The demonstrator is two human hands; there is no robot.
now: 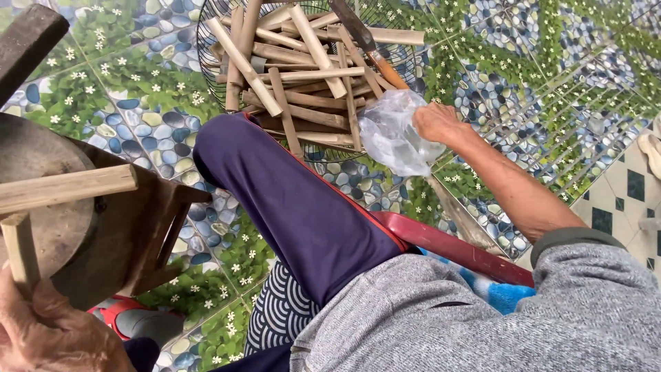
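Seen from the head camera, a seated person in a grey sweater and dark blue trousers works over a floor tiled with pebbles, leaves and small white flowers. The right hand [435, 122], reaching out toward 1 o'clock, is closed on a crumpled clear plastic bag [394, 134] that hangs just at the rim of a wire basket [206, 27]. The basket, at 12 o'clock, is heaped with cut bamboo sticks [303, 76] lying crosswise over one another. A knife with a wooden handle [368, 45] rests slanted on the pile, its handle end just above the bag.

At 8 o'clock, the left hand [48, 334] is curled around a short bamboo piece [19, 251] held upright. Just above it a second bamboo stick [65, 187] lies flat across a round wooden chopping block [41, 227] at 9 o'clock. The block sits on a dark wooden stool [148, 234]. A red plastic edge [447, 244] shows beside the person's thigh at 4 o'clock.
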